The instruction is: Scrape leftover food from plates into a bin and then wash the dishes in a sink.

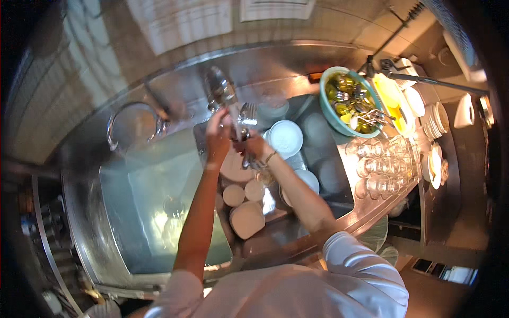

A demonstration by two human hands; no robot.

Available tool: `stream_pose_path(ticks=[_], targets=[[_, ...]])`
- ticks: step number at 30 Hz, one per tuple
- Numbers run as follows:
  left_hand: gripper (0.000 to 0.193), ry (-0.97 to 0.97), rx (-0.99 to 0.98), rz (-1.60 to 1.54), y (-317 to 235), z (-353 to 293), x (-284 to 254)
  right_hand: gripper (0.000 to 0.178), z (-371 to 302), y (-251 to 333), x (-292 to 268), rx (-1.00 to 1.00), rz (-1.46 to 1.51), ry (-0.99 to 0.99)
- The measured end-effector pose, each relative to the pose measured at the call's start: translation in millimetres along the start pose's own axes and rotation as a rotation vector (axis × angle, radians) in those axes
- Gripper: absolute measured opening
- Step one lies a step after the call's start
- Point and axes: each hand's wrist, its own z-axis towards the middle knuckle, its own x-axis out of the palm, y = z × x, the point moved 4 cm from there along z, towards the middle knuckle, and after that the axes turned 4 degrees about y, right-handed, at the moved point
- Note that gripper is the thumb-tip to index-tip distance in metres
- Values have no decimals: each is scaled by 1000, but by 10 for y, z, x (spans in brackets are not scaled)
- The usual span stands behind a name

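Observation:
Both my hands meet over the divider between the two sink basins, just below the metal tap (218, 85). My right hand (256, 147) is closed around several pieces of metal cutlery. Fork tines (248, 113) stick up above it, and handles show below the fist. Pressed against the same bunch from the left, my left hand (218, 139) has its fingers curled on the cutlery. How many pieces each hand holds is hidden. Beneath my hands lie a large pale plate (233, 168) and small round dishes (234, 195). White bowls (286, 139) sit to the right.
Cloudy water fills the left basin (143, 201). A squarish dish (247, 220) lies near the right basin's front. On the right counter are a teal tub (327, 108) of cutlery in yellowish liquid, rows of glasses (384, 166) and stacked plates (435, 119). A black jointed arm (419, 79) reaches over.

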Motion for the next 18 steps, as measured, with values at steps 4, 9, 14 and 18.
stream_pose_path(ticks=[4, 9, 14, 18], targets=[[34, 30, -164, -513, -446, -449, 12, 27, 225, -192, -127, -412, 110, -278], [28, -12, -419, -234, -68, -1489, -390, 31, 184, 40, 277, -230, 56, -280], [24, 165, -688, -270, -231, -2177, -454, 18, -106, 280, 301, -105, -7, -333], [16, 178, -722, -455, -575, -2088, -174, 13, -172, 360, -44, -386, 289, -287]])
